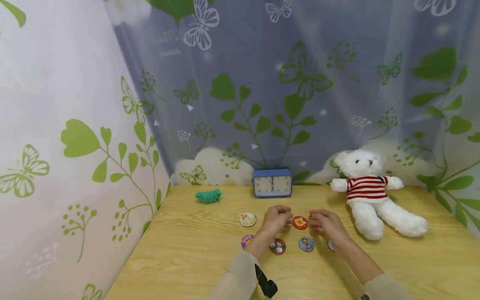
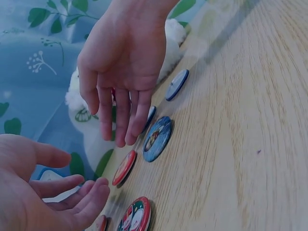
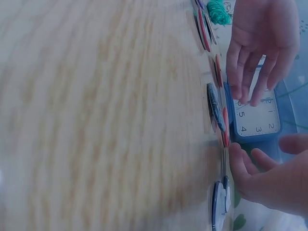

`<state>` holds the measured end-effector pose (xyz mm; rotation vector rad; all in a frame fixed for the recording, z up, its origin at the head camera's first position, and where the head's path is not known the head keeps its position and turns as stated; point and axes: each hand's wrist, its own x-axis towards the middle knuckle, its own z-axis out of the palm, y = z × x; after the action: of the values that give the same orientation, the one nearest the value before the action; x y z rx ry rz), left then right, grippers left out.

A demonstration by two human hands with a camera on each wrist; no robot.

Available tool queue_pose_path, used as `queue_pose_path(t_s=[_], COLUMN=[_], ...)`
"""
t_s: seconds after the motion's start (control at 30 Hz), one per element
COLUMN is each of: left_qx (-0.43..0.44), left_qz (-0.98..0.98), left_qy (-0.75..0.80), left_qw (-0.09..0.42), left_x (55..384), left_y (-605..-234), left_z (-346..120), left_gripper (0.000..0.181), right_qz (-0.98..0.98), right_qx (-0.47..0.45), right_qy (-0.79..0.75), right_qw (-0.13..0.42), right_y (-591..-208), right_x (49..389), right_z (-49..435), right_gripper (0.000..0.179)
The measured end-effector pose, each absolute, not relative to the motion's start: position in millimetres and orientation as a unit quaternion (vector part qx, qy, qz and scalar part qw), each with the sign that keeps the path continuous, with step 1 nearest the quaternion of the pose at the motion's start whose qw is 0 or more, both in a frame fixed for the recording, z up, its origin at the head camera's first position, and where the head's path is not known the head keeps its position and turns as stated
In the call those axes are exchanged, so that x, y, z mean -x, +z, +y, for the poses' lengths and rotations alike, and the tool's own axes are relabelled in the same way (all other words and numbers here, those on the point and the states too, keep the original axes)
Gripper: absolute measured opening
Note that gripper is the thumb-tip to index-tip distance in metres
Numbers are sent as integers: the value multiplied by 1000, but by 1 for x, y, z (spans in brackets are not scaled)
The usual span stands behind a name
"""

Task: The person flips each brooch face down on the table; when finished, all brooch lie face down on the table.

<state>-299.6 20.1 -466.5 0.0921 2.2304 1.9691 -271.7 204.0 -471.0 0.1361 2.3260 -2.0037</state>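
Observation:
On the table lies a round red badge [image 1: 300, 222], between my left hand [image 1: 275, 220] and my right hand [image 1: 329, 225]. Both hands have loosely bent, relaxed fingers and hold nothing; the left fingertips come right up to the badge's edge. Nearer to me are a dark badge [image 1: 278, 246] with a red and green pattern and a blue badge [image 1: 306, 244] with a figure on it. My left wrist partly covers a purple badge [image 1: 247, 241], and a white badge [image 2: 177, 85] is partly behind my right hand in the head view. A cream badge [image 1: 248, 219] lies left of my left hand.
A blue clock [image 1: 272, 183] stands at the back of the table [image 1: 180, 250], against the patterned curtain. Left of it lies a bundle of green yarn [image 1: 208, 196]. A white teddy bear [image 1: 365, 187] in a striped shirt sits at the right.

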Motion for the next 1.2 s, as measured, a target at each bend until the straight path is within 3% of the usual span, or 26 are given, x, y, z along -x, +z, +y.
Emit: queue_pose_path(t_s=[0.57,1.2], left_qx=[-8,-10], left_qz=[785,746], left_qy=[611,660], left_qw=[105,90], left_x=[296,295], left_y=[-468,-475], left_z=[29,35], left_gripper=[29,21], right_qz=[771,773], right_qx=[-39,-38], right_qy=[-634,-632], right_qw=[41,39], right_y=[-469,-472], right_x=[270,269], right_z=[200,197], right_gripper=[46,45])
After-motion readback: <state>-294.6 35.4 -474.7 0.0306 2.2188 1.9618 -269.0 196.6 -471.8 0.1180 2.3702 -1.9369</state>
